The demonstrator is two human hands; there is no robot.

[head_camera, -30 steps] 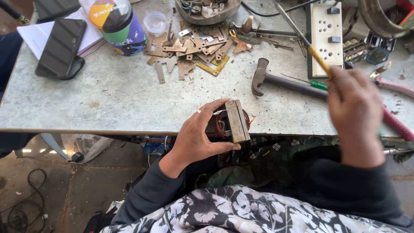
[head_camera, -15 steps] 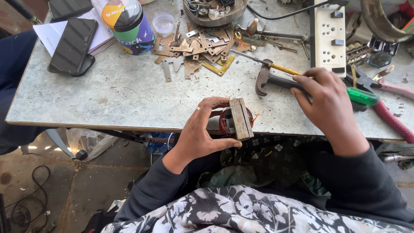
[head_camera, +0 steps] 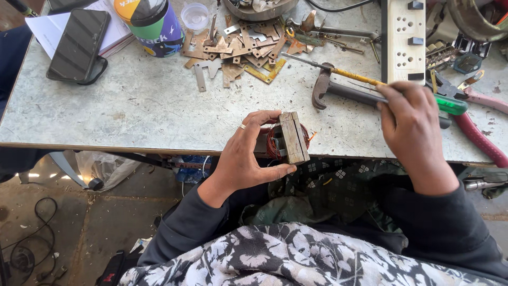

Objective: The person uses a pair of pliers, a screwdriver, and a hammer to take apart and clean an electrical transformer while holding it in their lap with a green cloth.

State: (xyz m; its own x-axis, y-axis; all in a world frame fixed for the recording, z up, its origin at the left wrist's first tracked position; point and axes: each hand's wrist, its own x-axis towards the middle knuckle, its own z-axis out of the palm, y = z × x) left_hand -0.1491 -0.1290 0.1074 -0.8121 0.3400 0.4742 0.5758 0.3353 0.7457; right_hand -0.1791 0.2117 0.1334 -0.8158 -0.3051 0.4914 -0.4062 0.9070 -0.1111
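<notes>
My left hand (head_camera: 243,159) grips a small transformer (head_camera: 292,136), a stack of steel plates with a copper winding, at the front edge of the grey table (head_camera: 132,111). My right hand (head_camera: 415,130) lies to the right, its fingers curled over the dark handle of a hammer (head_camera: 338,90) that rests on the table. A screwdriver (head_camera: 349,74) with a yellow shaft and green handle lies across the hammer, just under my fingertips.
Loose metal plates (head_camera: 238,50) are piled at the back middle. A colourful can (head_camera: 151,24), a clear cup (head_camera: 195,16) and a black phone (head_camera: 78,45) on papers stand back left. A white power strip (head_camera: 405,39) and red-handled pliers (head_camera: 476,135) lie on the right.
My right hand held the screwdriver up, then put it down on the table and closed over the hammer handle. My left hand kept its grip on the transformer.
</notes>
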